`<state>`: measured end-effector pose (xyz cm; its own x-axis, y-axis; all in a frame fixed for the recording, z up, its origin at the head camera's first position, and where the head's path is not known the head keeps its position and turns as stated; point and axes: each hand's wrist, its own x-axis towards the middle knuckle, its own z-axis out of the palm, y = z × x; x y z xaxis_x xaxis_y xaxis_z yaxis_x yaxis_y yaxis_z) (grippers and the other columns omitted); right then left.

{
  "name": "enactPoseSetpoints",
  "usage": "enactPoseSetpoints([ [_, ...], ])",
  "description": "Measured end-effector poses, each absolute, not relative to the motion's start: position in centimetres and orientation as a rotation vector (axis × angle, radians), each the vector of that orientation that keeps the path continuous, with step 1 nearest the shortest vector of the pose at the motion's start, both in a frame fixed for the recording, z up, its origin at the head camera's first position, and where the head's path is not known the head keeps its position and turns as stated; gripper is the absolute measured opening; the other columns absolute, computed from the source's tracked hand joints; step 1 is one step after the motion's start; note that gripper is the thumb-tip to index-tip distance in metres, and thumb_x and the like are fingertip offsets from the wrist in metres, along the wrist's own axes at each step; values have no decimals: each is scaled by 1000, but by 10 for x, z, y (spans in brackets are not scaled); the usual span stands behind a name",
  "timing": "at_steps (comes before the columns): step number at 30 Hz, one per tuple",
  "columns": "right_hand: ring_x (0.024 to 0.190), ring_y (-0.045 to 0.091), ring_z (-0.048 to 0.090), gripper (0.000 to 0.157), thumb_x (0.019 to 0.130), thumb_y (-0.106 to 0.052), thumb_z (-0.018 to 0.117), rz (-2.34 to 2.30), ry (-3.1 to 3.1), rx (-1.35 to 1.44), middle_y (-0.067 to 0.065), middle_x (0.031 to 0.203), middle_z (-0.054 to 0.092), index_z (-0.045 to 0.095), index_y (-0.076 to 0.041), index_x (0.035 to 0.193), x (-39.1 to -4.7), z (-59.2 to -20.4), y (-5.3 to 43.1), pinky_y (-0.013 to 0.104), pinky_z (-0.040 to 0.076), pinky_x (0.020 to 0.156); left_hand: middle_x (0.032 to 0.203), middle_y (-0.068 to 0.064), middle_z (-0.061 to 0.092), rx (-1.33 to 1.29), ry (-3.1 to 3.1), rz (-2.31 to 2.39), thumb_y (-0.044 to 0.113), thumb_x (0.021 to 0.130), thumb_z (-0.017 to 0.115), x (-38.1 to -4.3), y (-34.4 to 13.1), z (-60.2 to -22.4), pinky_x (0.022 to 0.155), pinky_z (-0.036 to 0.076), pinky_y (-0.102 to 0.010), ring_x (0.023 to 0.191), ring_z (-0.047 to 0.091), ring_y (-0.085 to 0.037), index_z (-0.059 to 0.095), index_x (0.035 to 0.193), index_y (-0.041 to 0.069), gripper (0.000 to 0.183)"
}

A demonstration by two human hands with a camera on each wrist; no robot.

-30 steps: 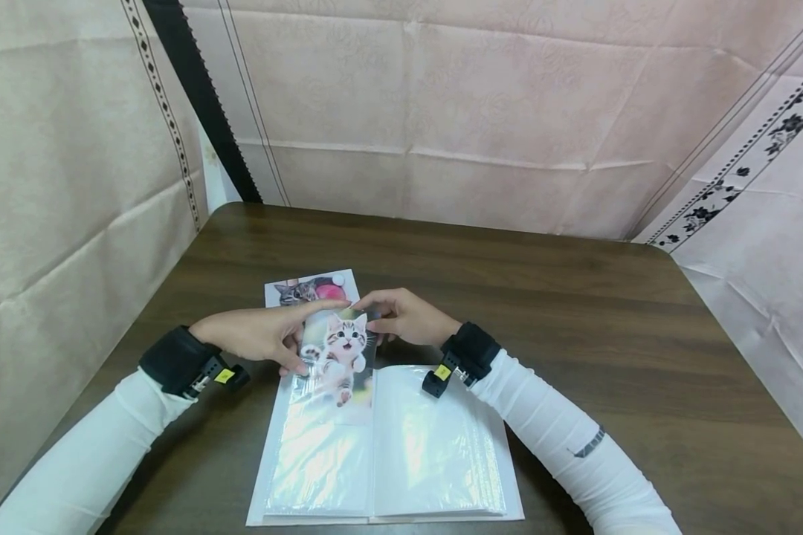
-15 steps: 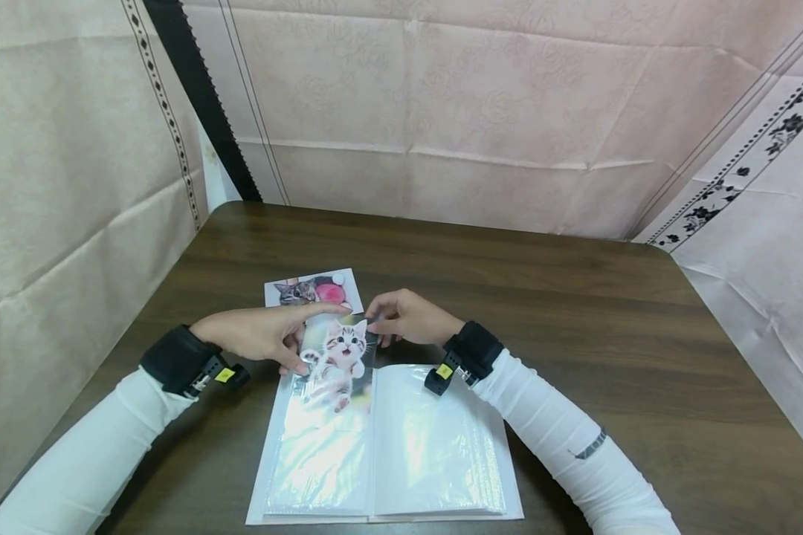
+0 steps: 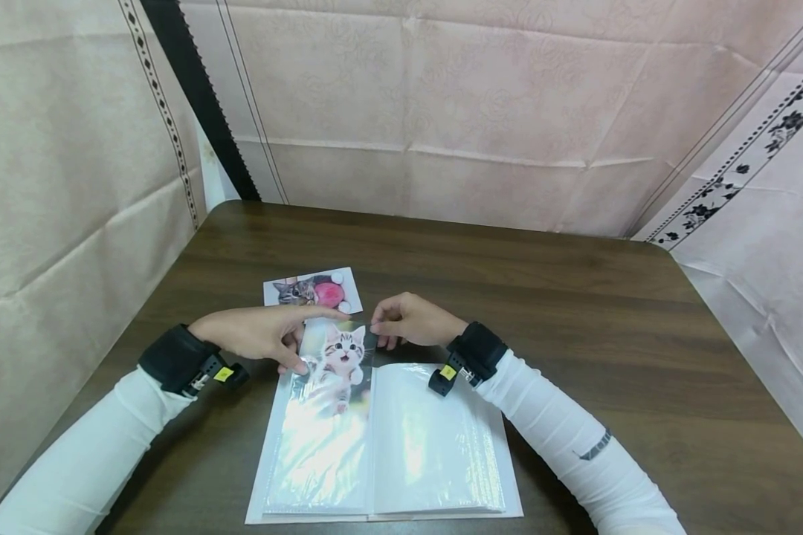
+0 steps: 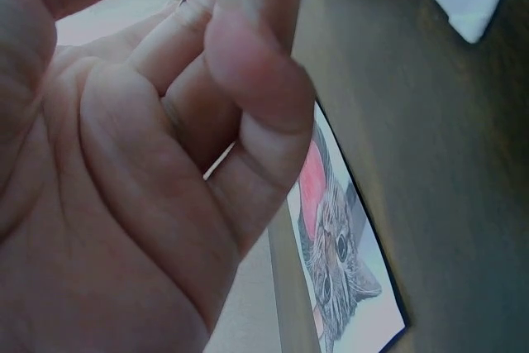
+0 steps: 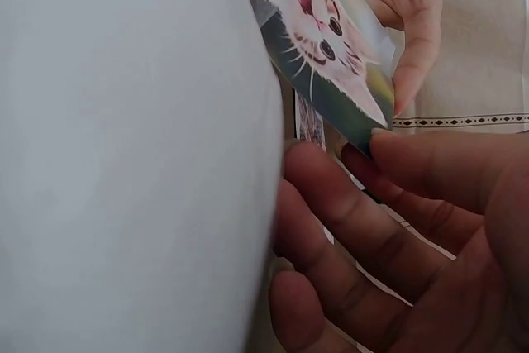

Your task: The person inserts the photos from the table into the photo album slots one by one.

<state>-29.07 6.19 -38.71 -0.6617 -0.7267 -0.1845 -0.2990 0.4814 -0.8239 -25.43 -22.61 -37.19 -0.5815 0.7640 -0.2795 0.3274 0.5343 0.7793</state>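
A photo album [image 3: 435, 446] with clear pockets lies spread on the wooden table. Its left pocket takes in the lower part of a kitten picture [image 3: 343, 349], whose upper part stands out above the opening. My left hand [image 3: 261, 333] holds the picture's left side, a finger stretched along its top edge; curled fingers fill the left wrist view. At the upper right corner, my right hand [image 3: 418, 319] pinches the picture between thumb [image 5: 413, 159] and index finger. The album's white page [image 5: 132, 155] covers much of the right wrist view.
Just beyond the album lies a second picture [image 3: 328, 291], of a tabby with a pink ball, partly hidden behind my left hand. The brown table [image 3: 575, 327] extends to the right. Pale patterned cloth [image 3: 482, 111] hangs behind it.
The kitten picture has slid slightly down toward the pocket. My right hand has shifted a little right along its top to the corner, while the left hand stays nearly still.
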Motion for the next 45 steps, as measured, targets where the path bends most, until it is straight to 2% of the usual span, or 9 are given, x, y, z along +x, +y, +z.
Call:
enactPoseSetpoints([
  [6, 77, 21, 63, 12, 95, -18, 58, -1048, 2209, -873, 7, 85, 68, 67, -9, 98, -290, -388, 63, 32, 53, 73, 107, -8, 53, 903, 2207, 872, 35, 83, 72, -255, -226, -373, 58, 46, -27, 63, 54, -17, 31, 149, 31, 78],
  [9, 78, 21, 63, 13, 95, -17, 58, -1039, 2202, -898, 8, 86, 68, 67, -9, 97, -289, -388, 64, 31, 53, 73, 105, -8, 53, 900, 2207, 870, 34, 83, 72, -255, -226, -374, 58, 46, -27, 62, 53, -15, 33, 148, 32, 76],
  [33, 81, 20, 62, 19, 97, -20, 56, -953, 2288, -968, 7, 87, 67, 68, -7, 103, -273, -384, 91, 29, 52, 75, 91, -4, 52, 933, 2215, 841, 36, 82, 72, -258, -225, -374, 59, 44, -26, 66, 51, -15, 44, 143, 26, 69],
  [39, 81, 20, 61, 21, 97, -22, 56, -921, 2334, -966, 5, 87, 67, 70, -8, 104, -265, -382, 102, 27, 50, 71, 89, -3, 54, 930, 2191, 847, 34, 82, 72, -258, -225, -374, 59, 45, -25, 65, 52, -15, 45, 143, 24, 67],
  [45, 67, 15, 55, 22, 95, -22, 57, -877, 2368, -986, 1, 76, 62, 74, -9, 101, -258, -380, 107, 24, 38, 57, 89, -2, 55, 939, 2208, 832, 37, 81, 73, -258, -226, -374, 59, 45, -25, 65, 53, -16, 46, 143, 23, 68],
])
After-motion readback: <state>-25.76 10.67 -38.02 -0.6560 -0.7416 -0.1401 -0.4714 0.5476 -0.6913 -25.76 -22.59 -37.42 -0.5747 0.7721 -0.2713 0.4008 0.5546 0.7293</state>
